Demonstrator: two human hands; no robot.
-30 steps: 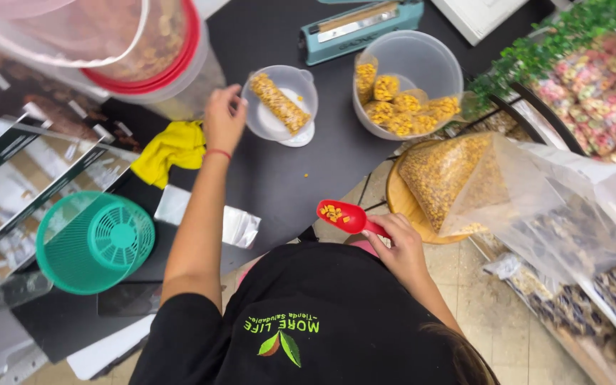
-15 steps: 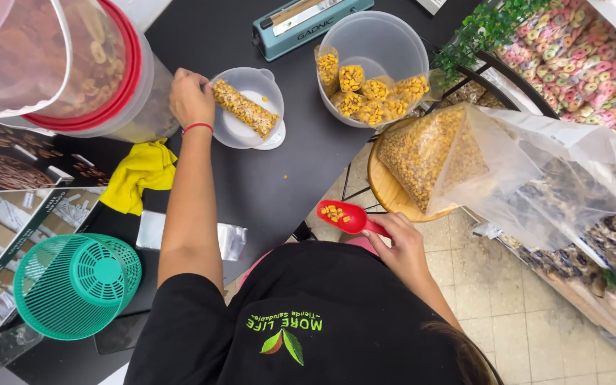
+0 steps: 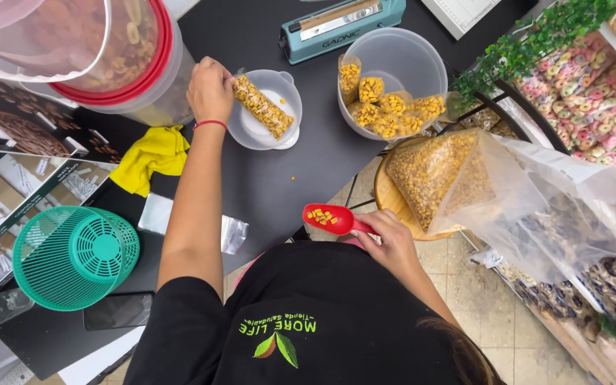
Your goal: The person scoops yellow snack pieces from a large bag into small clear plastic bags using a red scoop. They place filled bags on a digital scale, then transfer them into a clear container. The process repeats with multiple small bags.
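Observation:
My left hand grips one end of a long clear packet of yellow kernels, which lies across a small white bowl on the dark table. My right hand holds a red scoop by its handle, close to my body. A few yellow kernels sit in the scoop. To the right of the scoop, a big open clear bag of yellow kernels rests on a round wooden stool.
A large clear tub holds several filled packets. A teal heat sealer lies at the back. A yellow cloth, a green mesh basket, a red-lidded container and shelves of bagged snacks surround the table.
My left hand has moved from the bowl's left rim onto the end of the long packet. The red scoop stays in my right hand, hardly shifted.

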